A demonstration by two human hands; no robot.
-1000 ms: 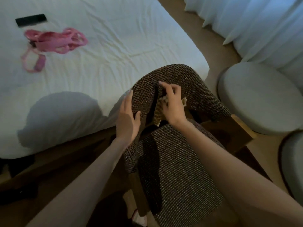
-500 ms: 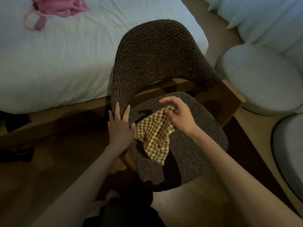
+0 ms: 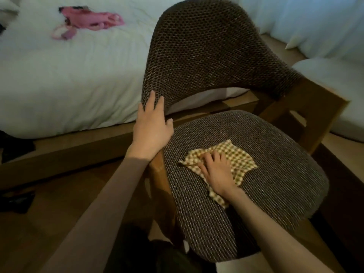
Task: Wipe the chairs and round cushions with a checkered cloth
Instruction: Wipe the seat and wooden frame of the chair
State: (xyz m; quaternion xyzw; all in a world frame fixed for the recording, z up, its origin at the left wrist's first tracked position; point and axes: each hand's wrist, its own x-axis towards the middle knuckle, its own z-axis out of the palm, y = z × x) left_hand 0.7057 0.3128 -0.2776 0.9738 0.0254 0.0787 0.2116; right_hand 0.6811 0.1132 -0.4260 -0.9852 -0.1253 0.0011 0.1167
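A brown woven chair (image 3: 275, 170) with a curved backrest and wooden frame fills the middle of the head view. The yellow-and-white checkered cloth (image 3: 239, 154) lies spread on the left part of its seat. My right hand (image 3: 217, 172) presses flat on the cloth, fingers pointing left. My left hand (image 3: 152, 129) rests with straight fingers against the left end of the backrest, beside the seat edge. A pale round cushion (image 3: 334, 91) shows at the right edge, behind the chair's wooden arm.
A bed with a white sheet (image 3: 69, 75) stands behind and left of the chair, with a pink strap bundle (image 3: 88, 22) on it. White curtains (image 3: 305, 20) hang at the top right. Wooden floor lies at the lower left.
My right hand has brought the cloth down from the backrest and laid it flat on the seat, now pressing on it. My left hand stayed at the backrest's left end.
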